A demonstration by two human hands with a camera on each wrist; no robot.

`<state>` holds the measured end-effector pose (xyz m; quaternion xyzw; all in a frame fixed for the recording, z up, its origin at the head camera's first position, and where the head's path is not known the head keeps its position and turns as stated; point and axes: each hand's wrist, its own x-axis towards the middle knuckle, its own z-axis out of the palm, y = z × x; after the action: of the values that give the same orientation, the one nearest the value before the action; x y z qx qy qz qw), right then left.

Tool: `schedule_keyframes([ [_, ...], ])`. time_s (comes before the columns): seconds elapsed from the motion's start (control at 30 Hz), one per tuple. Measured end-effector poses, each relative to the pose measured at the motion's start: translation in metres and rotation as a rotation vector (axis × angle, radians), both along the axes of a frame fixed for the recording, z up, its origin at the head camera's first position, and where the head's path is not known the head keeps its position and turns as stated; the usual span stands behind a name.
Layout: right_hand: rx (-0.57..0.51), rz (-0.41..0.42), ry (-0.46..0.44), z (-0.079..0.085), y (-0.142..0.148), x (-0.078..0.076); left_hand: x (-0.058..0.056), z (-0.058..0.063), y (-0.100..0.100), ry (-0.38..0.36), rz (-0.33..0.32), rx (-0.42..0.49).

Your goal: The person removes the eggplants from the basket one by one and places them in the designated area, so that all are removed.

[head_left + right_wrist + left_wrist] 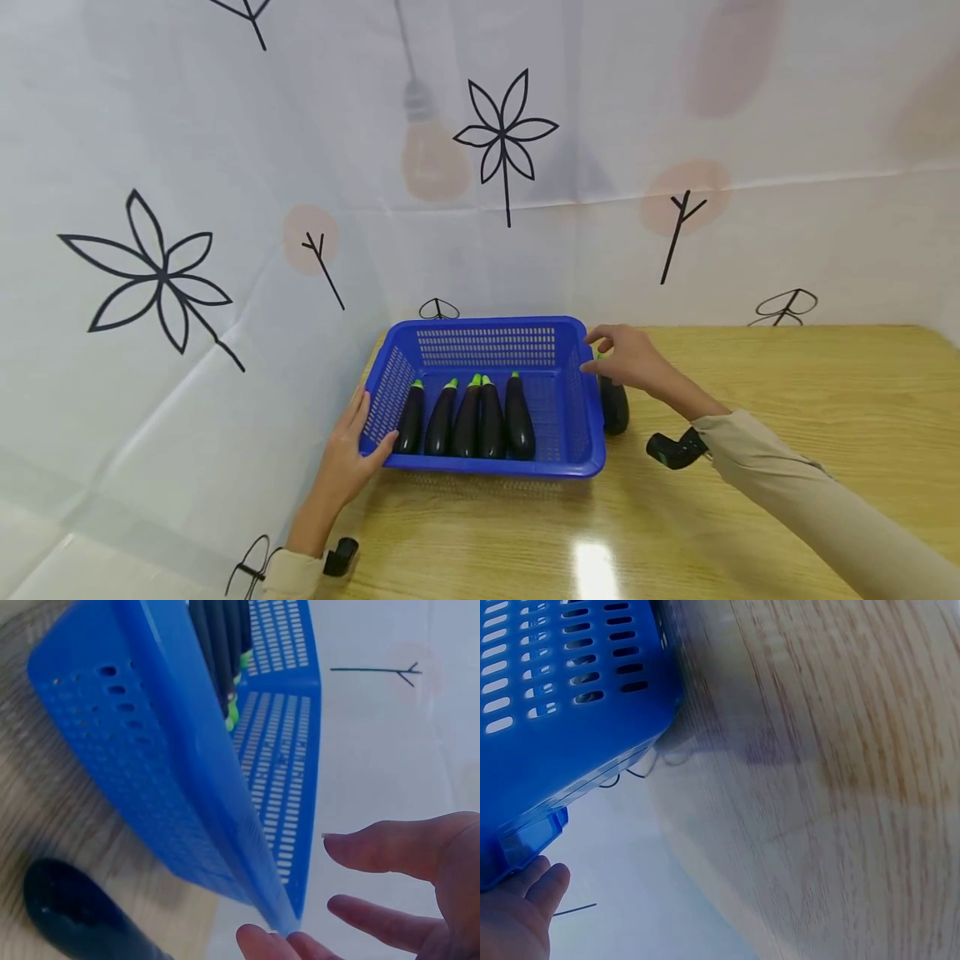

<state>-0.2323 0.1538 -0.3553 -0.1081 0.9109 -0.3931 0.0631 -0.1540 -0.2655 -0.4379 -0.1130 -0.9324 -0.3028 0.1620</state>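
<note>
A blue plastic basket with slotted walls holds several dark eggplants with green stem ends, lying side by side toward its left. My left hand is at the basket's front left corner, fingers stretched along the left rim and thumb spread to the front rim. In the left wrist view its fingertips are right at the rim. My right hand hovers by the right rim, thumb and fingers spread with nothing between them. Below it one more eggplant lies outside the basket, partly hidden by the hand.
The basket stands on a wood-grain table near its back left. A white cloth wall with printed plants rises behind and on the left. Dark wrist devices hang by both sleeves.
</note>
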Motion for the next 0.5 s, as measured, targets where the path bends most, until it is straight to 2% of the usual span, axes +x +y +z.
schedule_keyframes([
  [0.27,-0.030,0.028,-0.023,0.004,-0.012,-0.002,-0.005,-0.001,0.004,-0.012,-0.005,0.000],
  [0.5,-0.076,0.076,-0.061,0.000,-0.027,-0.007,-0.002,-0.002,0.001,0.015,-0.008,0.019],
])
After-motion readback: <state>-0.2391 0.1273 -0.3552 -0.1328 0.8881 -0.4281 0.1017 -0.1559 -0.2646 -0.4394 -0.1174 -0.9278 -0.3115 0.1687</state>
